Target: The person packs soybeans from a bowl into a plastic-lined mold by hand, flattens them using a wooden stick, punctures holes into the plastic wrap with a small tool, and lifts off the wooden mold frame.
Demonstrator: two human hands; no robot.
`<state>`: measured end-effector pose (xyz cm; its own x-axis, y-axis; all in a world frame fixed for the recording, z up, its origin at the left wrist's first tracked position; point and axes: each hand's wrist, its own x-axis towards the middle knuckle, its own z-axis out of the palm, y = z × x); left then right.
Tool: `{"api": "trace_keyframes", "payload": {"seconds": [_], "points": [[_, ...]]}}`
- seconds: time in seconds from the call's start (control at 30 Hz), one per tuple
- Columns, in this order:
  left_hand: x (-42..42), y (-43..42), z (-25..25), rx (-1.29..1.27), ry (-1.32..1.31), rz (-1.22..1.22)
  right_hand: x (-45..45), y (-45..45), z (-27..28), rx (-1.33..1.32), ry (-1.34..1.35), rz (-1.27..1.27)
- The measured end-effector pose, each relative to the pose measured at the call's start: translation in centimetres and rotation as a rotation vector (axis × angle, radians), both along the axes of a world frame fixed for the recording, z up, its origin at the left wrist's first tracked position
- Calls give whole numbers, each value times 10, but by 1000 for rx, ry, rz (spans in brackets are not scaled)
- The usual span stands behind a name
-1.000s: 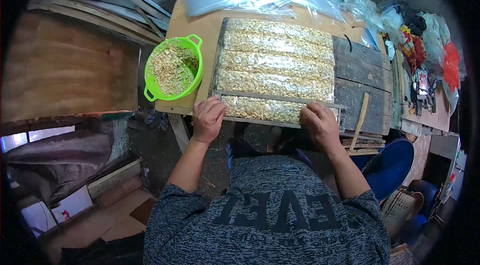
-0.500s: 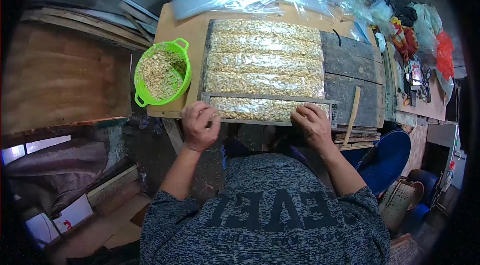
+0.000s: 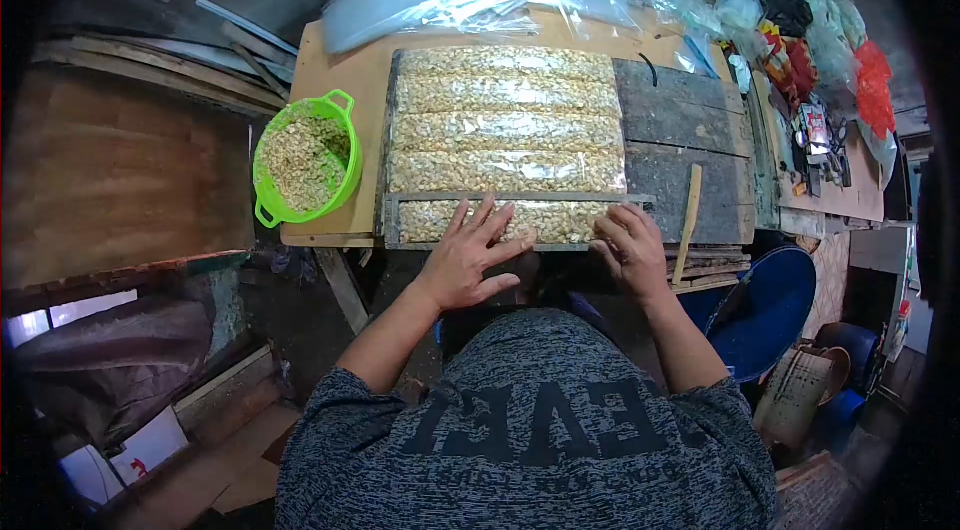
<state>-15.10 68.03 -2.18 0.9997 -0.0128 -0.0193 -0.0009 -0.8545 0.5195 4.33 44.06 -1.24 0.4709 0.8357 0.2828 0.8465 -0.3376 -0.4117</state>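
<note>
Several rows of pale, grain-like pieces under clear plastic [image 3: 505,130] lie on a dark board on the table. A thin wooden strip [image 3: 560,197] crosses above the nearest row [image 3: 420,220]. My left hand [image 3: 470,255] rests flat on that row, fingers spread, the tips near the strip. At the row's right end is my right hand [image 3: 630,245], its fingers bent and pressed together; what they hold, if anything, is hidden. A green basket [image 3: 350,165] of loose pale pieces [image 3: 300,160] sits at the table's left edge.
Clear plastic sheets [image 3: 420,0] lie along the table's back. To the right are dark planks [image 3: 680,165] with a loose wooden stick [image 3: 689,220] on them. Bags, including a red one [image 3: 874,90], are piled at the far right. A blue drum [image 3: 775,310] stands below.
My left hand has moved right from the row's left end onto its middle and spread its fingers. My right hand stays near the right end. The whole view has shifted slightly.
</note>
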Motion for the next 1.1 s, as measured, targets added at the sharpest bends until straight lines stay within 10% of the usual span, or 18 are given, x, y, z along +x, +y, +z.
{"api": "trace_keyframes", "payload": {"seconds": [0.47, 0.6, 0.67, 0.83, 1.1], "points": [[-4, 2, -4, 39, -40, -47, -10, -35, 17, 27, 29, -20], [-3, 3, -5, 32, -36, -58, -41, -52, 66, -201, 1217, 25], [-4, 3, -5, 39, -61, -43, -48, -68, 64, -275, 1407, 85], [-4, 3, -5, 38, -64, -41, -13, -80, 75, -334, 1254, 58], [-3, 2, -5, 38, -44, -32, 133, -22, -12, -210, 137, -487]]}}
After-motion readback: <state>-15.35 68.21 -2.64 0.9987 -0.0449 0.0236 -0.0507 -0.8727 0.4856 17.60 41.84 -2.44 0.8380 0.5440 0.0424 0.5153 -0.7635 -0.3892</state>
